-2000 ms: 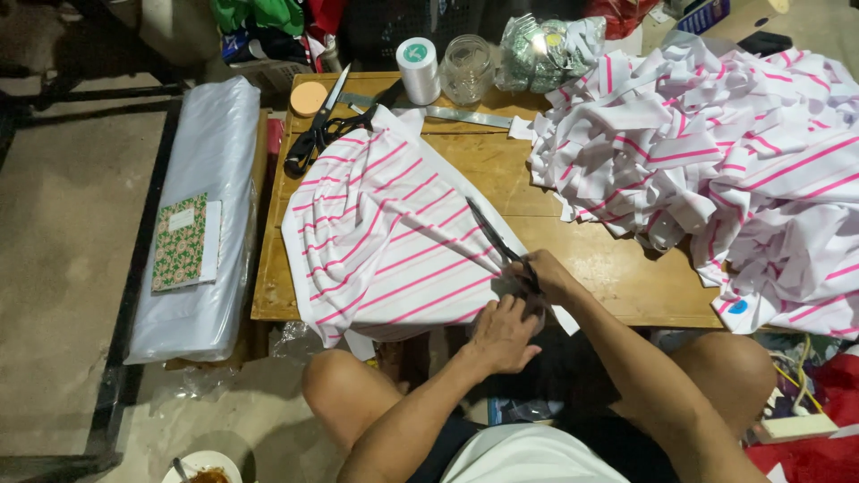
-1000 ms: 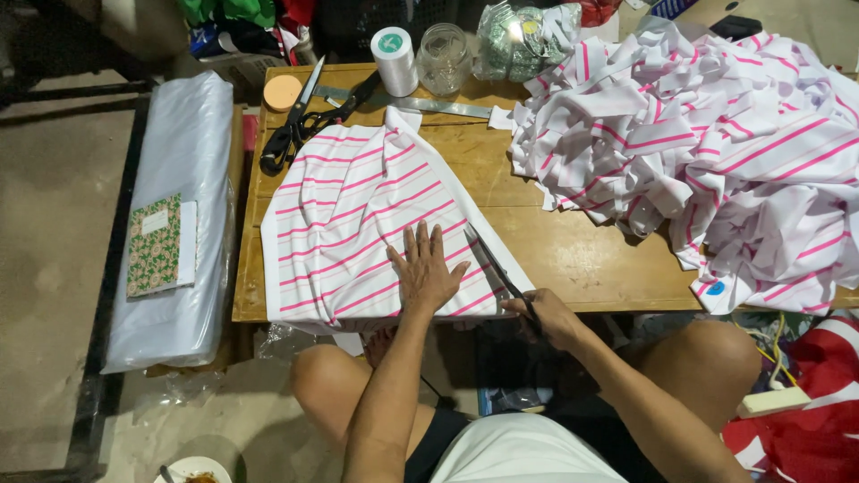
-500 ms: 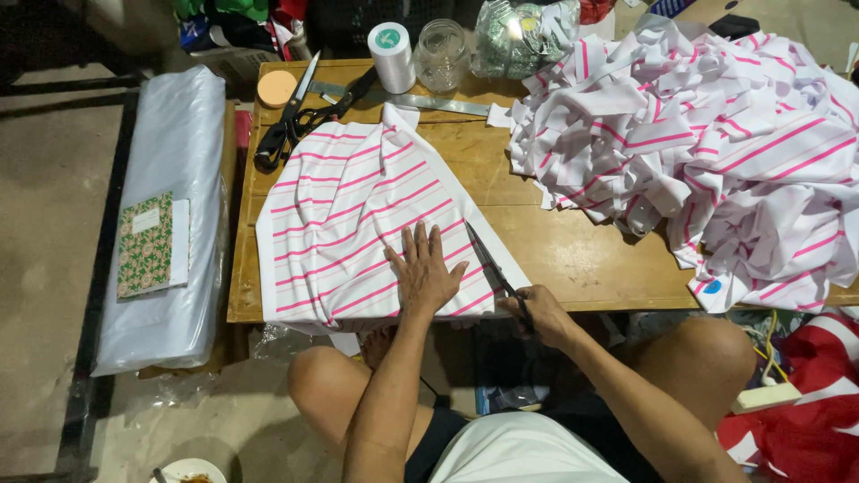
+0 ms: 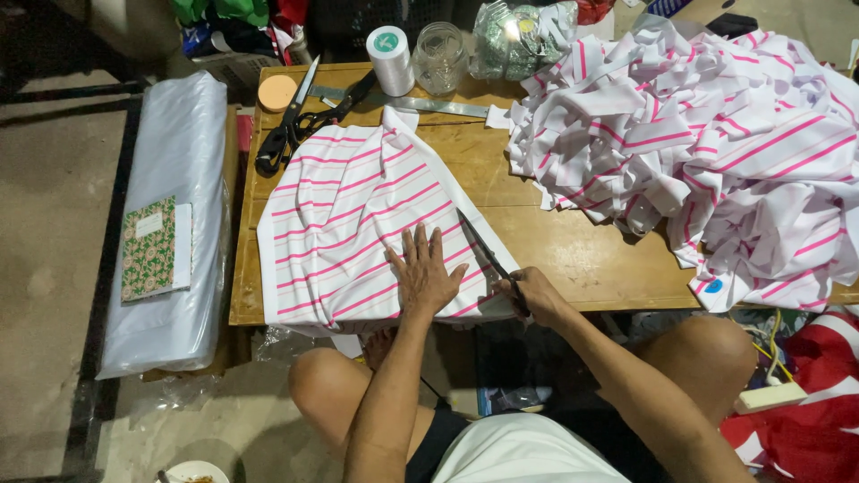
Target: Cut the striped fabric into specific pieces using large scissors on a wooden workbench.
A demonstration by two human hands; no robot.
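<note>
A clear glass jar [image 4: 440,55] stands at the far edge of the wooden surface [image 4: 573,250], beside a white spool of thread [image 4: 390,58]; what the jar holds cannot be told. Just right of it sits a crumpled clear plastic bag [image 4: 514,36] with greenish contents that are hard to make out.

The striped fabric piece [image 4: 349,224], white with pink lines, lies flat on the near left part of the surface, its near edge hanging slightly over the rim. The left hand [image 4: 425,273] lies palm down on it, fingers [image 4: 420,246] spread and straight, pressing the cloth flat, the forearm reaching up from between the knees. The right hand [image 4: 532,295] is curled closed around the handles of the dark scissors [image 4: 488,259], whose blades point away along the cloth's right edge, just beside the left hand.

A large heap of matching striped cloth [image 4: 707,152] covers the right side. A second, bigger pair of shears [image 4: 295,116] rests at the far left corner, near an orange disc [image 4: 276,92] and a metal ruler [image 4: 429,105].
</note>
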